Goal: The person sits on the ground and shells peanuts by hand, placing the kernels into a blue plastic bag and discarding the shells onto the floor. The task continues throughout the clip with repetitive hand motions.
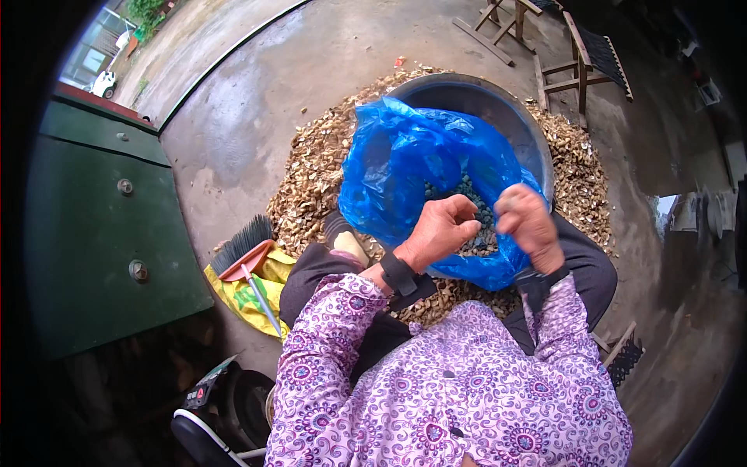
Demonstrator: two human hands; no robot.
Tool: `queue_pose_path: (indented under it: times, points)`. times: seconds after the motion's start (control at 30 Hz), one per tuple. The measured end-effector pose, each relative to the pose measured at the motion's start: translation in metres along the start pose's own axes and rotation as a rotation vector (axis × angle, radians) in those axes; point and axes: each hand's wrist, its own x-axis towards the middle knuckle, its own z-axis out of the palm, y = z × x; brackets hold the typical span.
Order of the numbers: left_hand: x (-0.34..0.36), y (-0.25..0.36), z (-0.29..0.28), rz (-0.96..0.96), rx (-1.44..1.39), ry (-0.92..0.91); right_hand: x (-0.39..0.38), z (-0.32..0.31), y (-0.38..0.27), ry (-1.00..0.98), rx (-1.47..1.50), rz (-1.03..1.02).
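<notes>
My left hand [443, 227] hovers over the mouth of a blue plastic bag [389, 171], thumb and fingers curled into a pinch. Whatever is between its fingertips is too small to make out. To its right, my right hand [531, 226] is held as a loose fist beside the bag's right edge, smeared by motion; any contents are hidden. The hands are apart. The crumpled bag lines a wide dark basin [537, 128] standing between my legs. Many small rounded pieces [475, 204], bluish-grey in this light, lie in the bag.
Pale brown broken shells [319, 167], like peanut shells, are heaped around the basin. At the left are a broom [247, 261] on a yellow sack [268, 289] and a dark green metal box [101, 226]. Wooden folding stools [580, 66] stand at the far right.
</notes>
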Motion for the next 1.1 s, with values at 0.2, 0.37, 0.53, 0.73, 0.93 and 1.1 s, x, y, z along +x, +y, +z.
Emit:
queue_pose_path:
  times: [0.2,0.37,0.53,0.73,0.93,1.1]
  points:
    - [-0.003,-0.017,-0.005,-0.028,0.064,0.009,0.007,-0.045,-0.026,-0.114,0.801,-0.283]
    - [-0.018,-0.030,-0.001,-0.093,0.976,-0.685,0.010,0.011,0.038,-0.029,-0.459,0.079]
    - [-0.022,-0.024,-0.011,-0.077,1.017,-0.744,0.022,-0.004,0.113,-0.106,-1.061,-0.016]
    - [-0.023,-0.019,-0.017,-0.060,0.959,-0.614,0.018,0.007,0.125,0.027,-1.596,-0.235]
    - [-0.017,-0.017,-0.015,-0.086,0.840,-0.387,0.017,0.003,0.101,-0.007,-1.105,-0.079]
    - [-0.012,-0.016,-0.015,-0.136,-0.080,-0.056,0.004,0.026,0.024,-0.166,-0.473,0.106]
